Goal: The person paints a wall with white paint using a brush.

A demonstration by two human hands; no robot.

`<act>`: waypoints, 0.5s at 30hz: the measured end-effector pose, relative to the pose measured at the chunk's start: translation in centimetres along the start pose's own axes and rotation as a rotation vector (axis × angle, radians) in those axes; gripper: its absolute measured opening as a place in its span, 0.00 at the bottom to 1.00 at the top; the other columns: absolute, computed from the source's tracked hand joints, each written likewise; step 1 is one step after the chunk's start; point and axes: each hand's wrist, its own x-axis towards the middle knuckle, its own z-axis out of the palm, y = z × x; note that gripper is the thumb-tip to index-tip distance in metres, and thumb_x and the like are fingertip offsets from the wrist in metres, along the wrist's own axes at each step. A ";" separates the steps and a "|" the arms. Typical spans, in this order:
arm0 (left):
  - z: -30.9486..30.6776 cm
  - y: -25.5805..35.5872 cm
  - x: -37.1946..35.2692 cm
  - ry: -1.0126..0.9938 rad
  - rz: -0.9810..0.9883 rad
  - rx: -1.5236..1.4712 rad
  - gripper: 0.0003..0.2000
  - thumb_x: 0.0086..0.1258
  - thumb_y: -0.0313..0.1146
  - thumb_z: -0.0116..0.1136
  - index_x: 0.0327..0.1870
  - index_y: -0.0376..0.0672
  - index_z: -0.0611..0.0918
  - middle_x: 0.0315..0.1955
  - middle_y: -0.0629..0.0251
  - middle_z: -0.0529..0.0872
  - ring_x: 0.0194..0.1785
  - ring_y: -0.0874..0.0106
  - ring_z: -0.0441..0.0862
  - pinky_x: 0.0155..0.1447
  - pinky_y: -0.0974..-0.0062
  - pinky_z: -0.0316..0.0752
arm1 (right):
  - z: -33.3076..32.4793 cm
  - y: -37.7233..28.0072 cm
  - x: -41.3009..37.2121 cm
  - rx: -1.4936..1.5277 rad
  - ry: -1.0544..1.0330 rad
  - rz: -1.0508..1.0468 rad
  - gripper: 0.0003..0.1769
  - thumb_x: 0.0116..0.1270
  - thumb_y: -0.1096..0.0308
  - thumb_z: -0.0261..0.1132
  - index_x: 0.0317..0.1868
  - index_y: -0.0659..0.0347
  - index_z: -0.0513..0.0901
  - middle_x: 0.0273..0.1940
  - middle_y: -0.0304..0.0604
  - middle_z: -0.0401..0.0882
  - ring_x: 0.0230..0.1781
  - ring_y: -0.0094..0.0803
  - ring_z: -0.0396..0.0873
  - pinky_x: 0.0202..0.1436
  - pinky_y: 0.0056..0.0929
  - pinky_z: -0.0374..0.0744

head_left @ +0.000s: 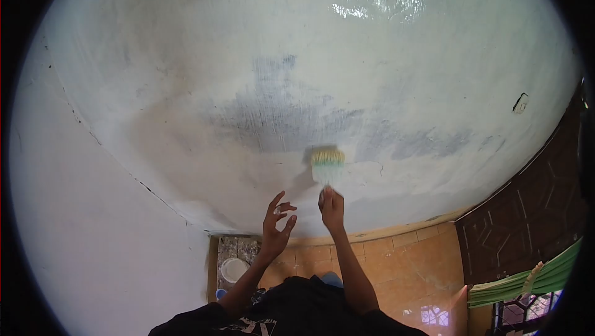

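My right hand (332, 209) is closed around the handle of a paintbrush (328, 161), a wide one with pale yellow bristles and a paint-smeared greenish-white body. Its bristles point up at the wall (248, 175), close against a whitish strip just under a grey-blue patch. To the left, my left hand (279, 219) is raised with fingers apart and bent, holding nothing, in front of the lower wall. Wet white paint gleams high on the wall, and streaky grey shows through in the middle.
A white round container (235, 269) stands on a paint-spattered surface at lower left, with a small blue-rimmed cup (220, 294) beside it. Orange floor tiles (396, 261) run below the wall. On the right are a dark carved door (517, 206), a green curtain (527, 280) and a wall switch (520, 103).
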 end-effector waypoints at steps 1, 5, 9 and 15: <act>0.1 0.2 0.0 -0.002 0.004 0.000 0.10 0.65 0.22 0.60 0.47 0.41 0.81 0.69 0.61 0.66 0.62 0.65 0.74 0.58 0.67 0.74 | 0.4 -1.4 1.0 0.021 -0.015 -0.043 0.27 0.80 0.51 0.45 0.21 0.55 0.61 0.15 0.27 0.56 0.15 0.14 0.54 0.18 0.20 0.57; 0.4 1.0 0.7 -0.002 0.036 -0.007 0.10 0.65 0.23 0.60 0.46 0.40 0.81 0.69 0.60 0.67 0.62 0.65 0.74 0.58 0.66 0.74 | 0.3 0.2 3.5 -0.015 -0.054 -0.070 0.27 0.79 0.50 0.46 0.21 0.55 0.61 0.15 0.27 0.56 0.16 0.14 0.55 0.18 0.20 0.57; 0.6 1.5 0.6 0.007 0.078 0.021 0.10 0.65 0.23 0.60 0.47 0.41 0.81 0.68 0.60 0.67 0.62 0.65 0.74 0.58 0.66 0.74 | -0.4 4.8 -0.5 -0.072 -0.018 0.014 0.27 0.79 0.50 0.46 0.21 0.55 0.61 0.15 0.27 0.56 0.16 0.14 0.56 0.19 0.19 0.57; 1.0 1.5 1.2 -0.009 0.049 -0.019 0.10 0.64 0.22 0.61 0.46 0.41 0.81 0.69 0.60 0.67 0.62 0.65 0.74 0.57 0.66 0.75 | 1.1 -3.1 3.4 -0.007 -0.049 -0.129 0.27 0.80 0.51 0.45 0.21 0.56 0.61 0.15 0.28 0.56 0.16 0.14 0.55 0.19 0.20 0.56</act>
